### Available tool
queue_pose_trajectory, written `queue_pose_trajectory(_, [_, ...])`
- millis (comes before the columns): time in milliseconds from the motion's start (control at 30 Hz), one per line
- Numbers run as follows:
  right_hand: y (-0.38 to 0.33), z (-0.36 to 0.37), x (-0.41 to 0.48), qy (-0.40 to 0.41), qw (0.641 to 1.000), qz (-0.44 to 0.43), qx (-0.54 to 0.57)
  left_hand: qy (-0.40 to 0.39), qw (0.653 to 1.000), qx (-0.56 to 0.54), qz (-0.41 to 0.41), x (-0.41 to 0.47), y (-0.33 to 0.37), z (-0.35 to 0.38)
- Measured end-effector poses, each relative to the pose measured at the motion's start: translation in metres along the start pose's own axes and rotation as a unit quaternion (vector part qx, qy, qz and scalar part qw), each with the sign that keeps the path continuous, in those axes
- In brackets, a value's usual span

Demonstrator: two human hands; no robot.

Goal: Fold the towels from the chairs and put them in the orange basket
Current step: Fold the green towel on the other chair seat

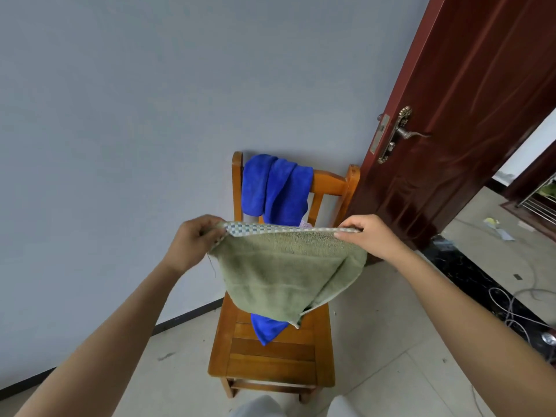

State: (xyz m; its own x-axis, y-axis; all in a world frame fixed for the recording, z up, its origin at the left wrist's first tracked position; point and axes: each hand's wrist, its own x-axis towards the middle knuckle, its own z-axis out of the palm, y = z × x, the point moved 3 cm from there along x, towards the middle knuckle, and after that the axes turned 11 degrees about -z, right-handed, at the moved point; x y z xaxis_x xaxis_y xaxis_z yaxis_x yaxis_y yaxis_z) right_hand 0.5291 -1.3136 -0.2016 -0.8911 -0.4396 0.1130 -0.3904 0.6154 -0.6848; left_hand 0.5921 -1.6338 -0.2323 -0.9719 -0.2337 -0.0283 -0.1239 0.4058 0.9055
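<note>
An olive-green terry towel with a checked border (288, 275) is held in the air above the seat of an orange-brown wooden chair (270, 365). Its top edge is stretched between the two hands and its doubled body hangs in a sagging pouch. The left corner is pinched by the left hand (192, 242), whose fingers are curled together on the cloth, and the right corner is clamped between thumb and fingers of the right hand (370, 236). A bright blue microfibre towel (270, 188) is draped over the far backrest. A blue tip is seen on the seat under the green hem, and whether it is the same cloth cannot be told. The orange basket is not shown. The layers look unevenly matched, with the lower right flap hanging skewed, so a crooked fold is likely unless the corners are squared first. Only narrow edges are gripped, so a corner could be lost and the towel dropped onto the dusty pale tiled floor (376, 341). The hem hangs close to the blue tip, which could be snagged and dragged off the seat. Loose white cables (511, 308) lie on the floor at the right, where a foot could be caught.
</note>
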Motion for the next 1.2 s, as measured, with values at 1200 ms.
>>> queue_pose_trajectory(1200, [-0.08,-0.165,0.085,0.166,0.981,-0.092,-0.041,0.176,0.952,0.148,0.202,0.059,0.193,-0.075])
